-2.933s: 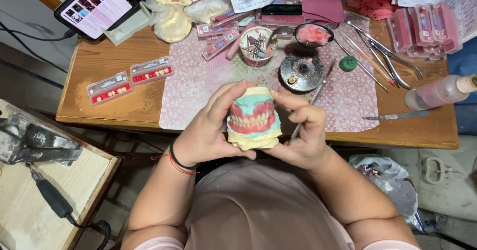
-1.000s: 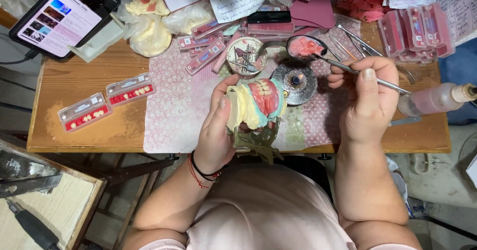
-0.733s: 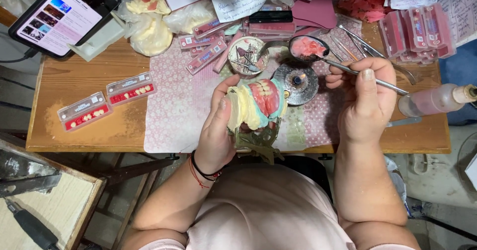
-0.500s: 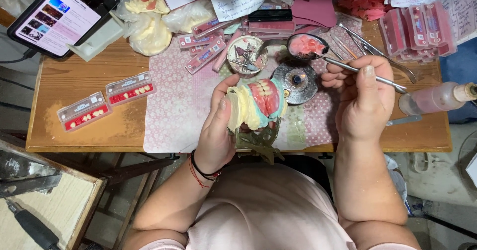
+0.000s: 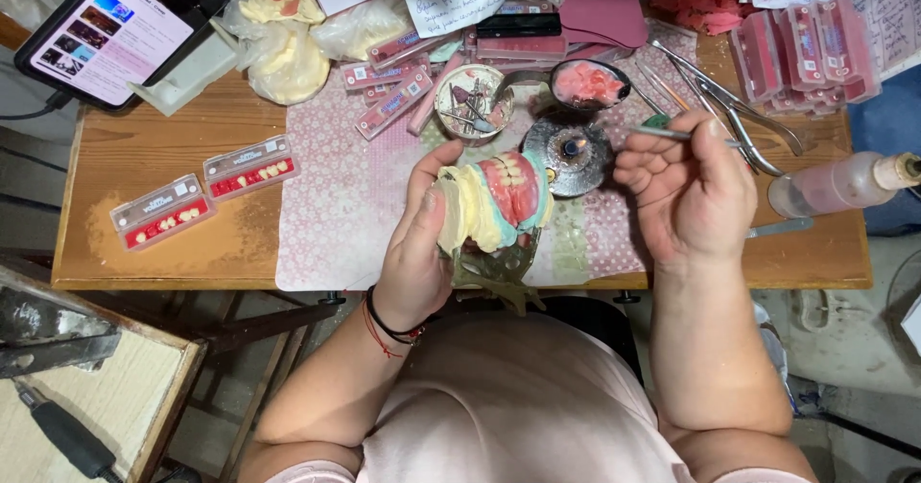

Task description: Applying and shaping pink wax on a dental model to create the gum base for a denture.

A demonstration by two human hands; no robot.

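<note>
**Fingers on a dental model and a metal instrument**

Head view. The fingers (image 5: 429, 181) of the left hand (image 5: 417, 243) curl around a dental model (image 5: 494, 200), pale plaster with pink wax gums and a row of teeth, held tilted above the near edge of the tabletop (image 5: 173, 157). The right hand (image 5: 693, 190) pinches a thin metal instrument (image 5: 662, 134) between thumb and fingertips, its tip pointing toward a small round burner (image 5: 568, 152) just beyond the model. A dish of pink wax (image 5: 589, 84) sits behind the burner. Two clear trays of artificial teeth (image 5: 206, 190) lie to the left; a tablet (image 5: 120, 27) leans at the far left corner.
</note>
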